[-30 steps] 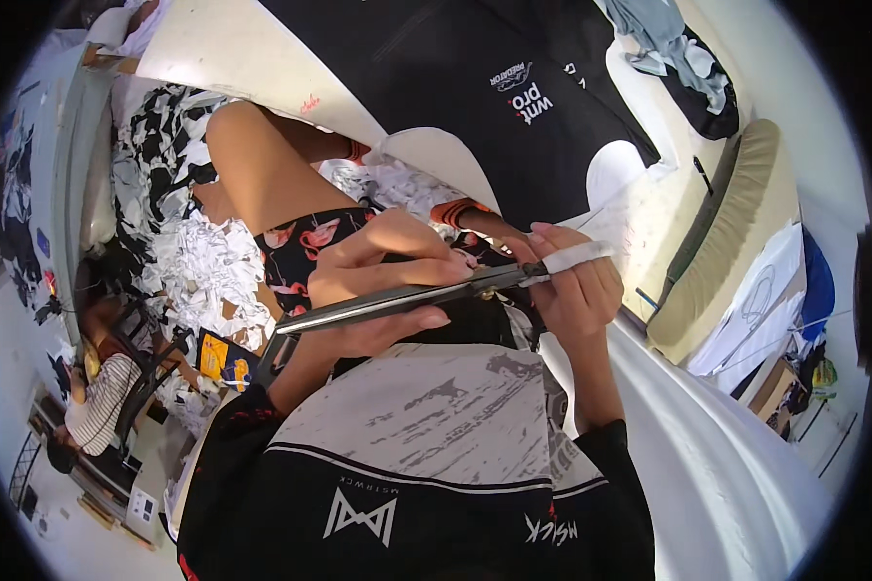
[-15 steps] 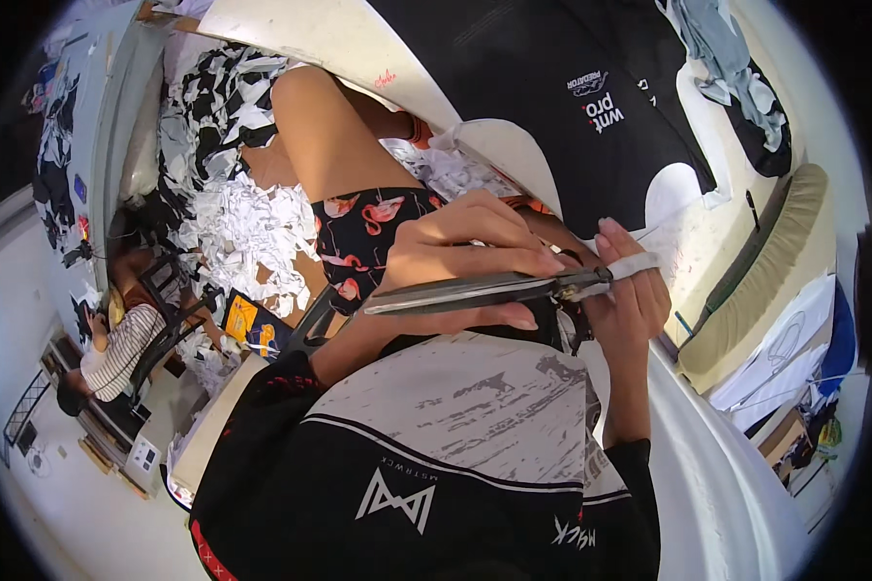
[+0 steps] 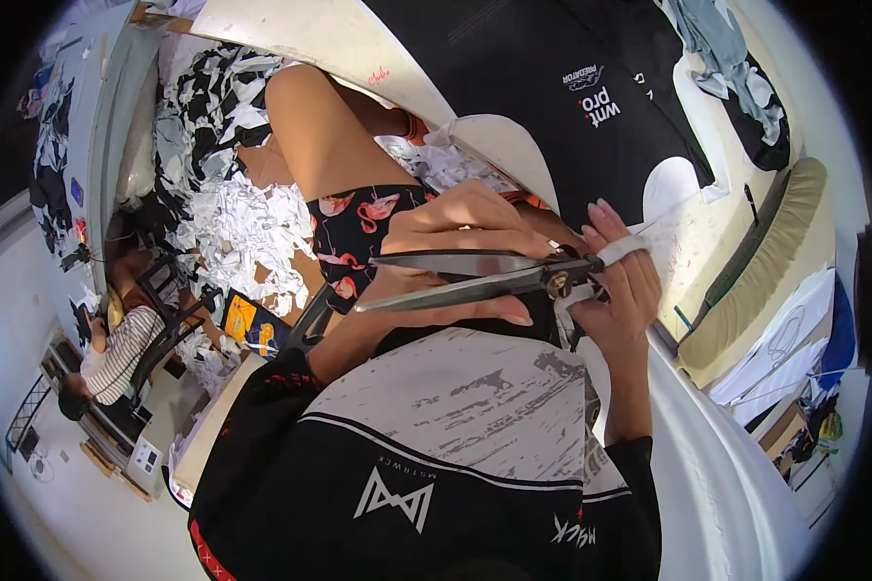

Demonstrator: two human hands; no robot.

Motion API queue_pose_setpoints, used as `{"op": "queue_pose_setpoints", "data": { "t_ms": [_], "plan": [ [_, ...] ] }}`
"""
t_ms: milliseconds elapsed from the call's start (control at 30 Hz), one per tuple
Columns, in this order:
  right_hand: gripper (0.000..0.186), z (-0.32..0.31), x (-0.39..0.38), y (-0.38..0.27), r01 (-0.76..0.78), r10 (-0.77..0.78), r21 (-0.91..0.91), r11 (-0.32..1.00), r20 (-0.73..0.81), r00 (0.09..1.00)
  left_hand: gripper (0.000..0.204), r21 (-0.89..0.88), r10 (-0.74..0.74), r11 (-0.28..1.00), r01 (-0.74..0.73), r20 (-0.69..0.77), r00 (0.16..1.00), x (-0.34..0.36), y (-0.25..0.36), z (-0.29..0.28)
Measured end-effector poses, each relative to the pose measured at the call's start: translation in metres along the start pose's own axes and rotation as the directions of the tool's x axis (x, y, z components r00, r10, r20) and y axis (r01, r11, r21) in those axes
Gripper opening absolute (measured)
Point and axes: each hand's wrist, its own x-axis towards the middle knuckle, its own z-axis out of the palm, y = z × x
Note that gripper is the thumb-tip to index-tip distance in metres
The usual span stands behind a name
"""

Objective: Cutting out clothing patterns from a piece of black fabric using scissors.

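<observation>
The scissors [image 3: 475,276] are gripped at the handles by the closed right hand [image 3: 622,281], blades slightly parted (heavy, rigid steel, judged best held there). The limp black-and-white garment [image 3: 455,407] is pinched beneath by the left hand [image 3: 465,242].

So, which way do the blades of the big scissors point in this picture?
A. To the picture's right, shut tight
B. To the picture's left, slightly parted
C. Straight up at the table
B: the scissors have their pivot by the right hand, and both blades run left across the left hand, with a narrow gap between the tips.
</observation>
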Motion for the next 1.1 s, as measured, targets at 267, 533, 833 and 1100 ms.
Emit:
{"op": "queue_pose_setpoints", "data": {
  "t_ms": [267, 533, 833, 1100],
  "plan": [
    [0.026, -0.006, -0.019, -0.002, -0.061, 0.049, 0.061, 0.996, 0.182, 0.982, 0.035, -0.05, -0.195, 0.98, 0.193, -0.041, 0.98, -0.016, -0.01, -0.002],
    [0.042, 0.025, -0.063, 0.014, -0.81, 0.55, 0.266, 0.522, 0.621, 0.558, 0.022, -0.07, -0.645, 0.729, 0.681, -0.401, 0.65, -0.059, -0.094, -0.004],
    [0.02, 0.044, -0.065, 0.054, -0.964, 0.346, 0.211, 0.161, 0.903, 0.256, 0.025, 0.278, -0.438, 0.679, 0.679, -0.589, 0.679, -0.059, -0.148, -0.029],
    [0.026, 0.102, -0.026, 0.051, -0.959, 0.281, 0.253, 0.126, 0.918, 0.279, 0.029, 0.118, -0.646, 0.561, 0.819, -0.556, 0.523, -0.054, -0.156, -0.033]
  ]
}}
